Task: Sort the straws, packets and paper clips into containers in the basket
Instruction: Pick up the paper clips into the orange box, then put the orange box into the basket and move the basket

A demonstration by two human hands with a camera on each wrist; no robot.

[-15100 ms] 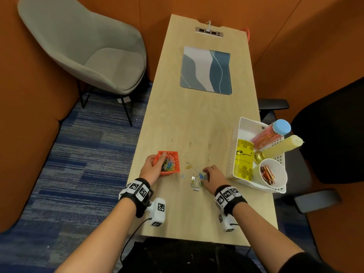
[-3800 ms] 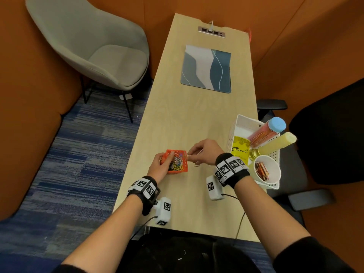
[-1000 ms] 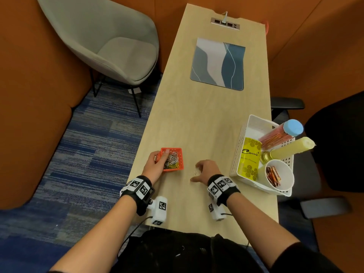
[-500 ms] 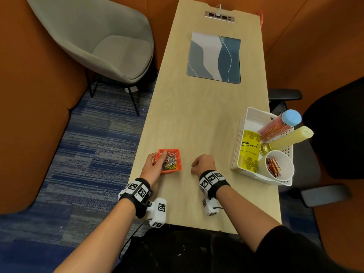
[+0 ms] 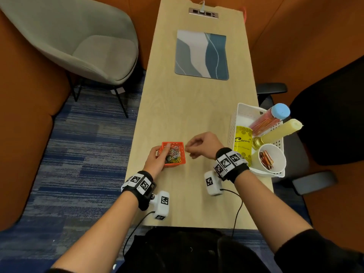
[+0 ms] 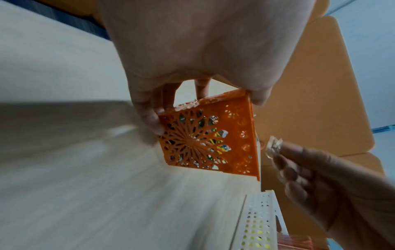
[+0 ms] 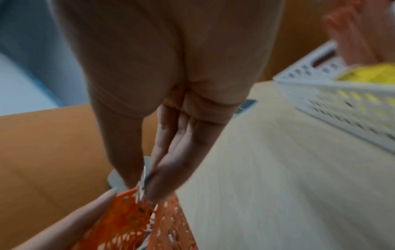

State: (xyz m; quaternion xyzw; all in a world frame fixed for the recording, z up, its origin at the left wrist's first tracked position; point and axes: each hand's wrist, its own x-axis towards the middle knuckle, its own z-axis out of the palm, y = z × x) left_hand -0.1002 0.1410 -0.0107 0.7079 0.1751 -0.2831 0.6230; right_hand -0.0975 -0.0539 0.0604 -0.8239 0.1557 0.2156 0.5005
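A small orange lattice box [image 5: 178, 161] holding several coloured paper clips is near the table's front left. My left hand [image 5: 157, 157] grips its left side, thumb over the rim. In the left wrist view the orange box [image 6: 205, 145] shows its patterned underside, so it is tipped up off the table. My right hand [image 5: 189, 148] hovers just right of the box rim. Its thumb and fingers pinch silvery paper clips [image 6: 273, 146], seen above the rim as paper clips [image 7: 141, 185].
A white perforated basket [image 5: 235, 117] stands at the table's right edge. It holds a blue-capped tube of straws [image 5: 266, 120], a yellow candle [image 5: 279, 130], a yellow packet [image 5: 243, 142] and a white cup of packets [image 5: 272, 161]. A blue-grey mat [image 5: 201, 54] lies farther back.
My right hand has come up off the table and moved toward the orange box's right rim with paper clips pinched. The left hand keeps its hold on the box.
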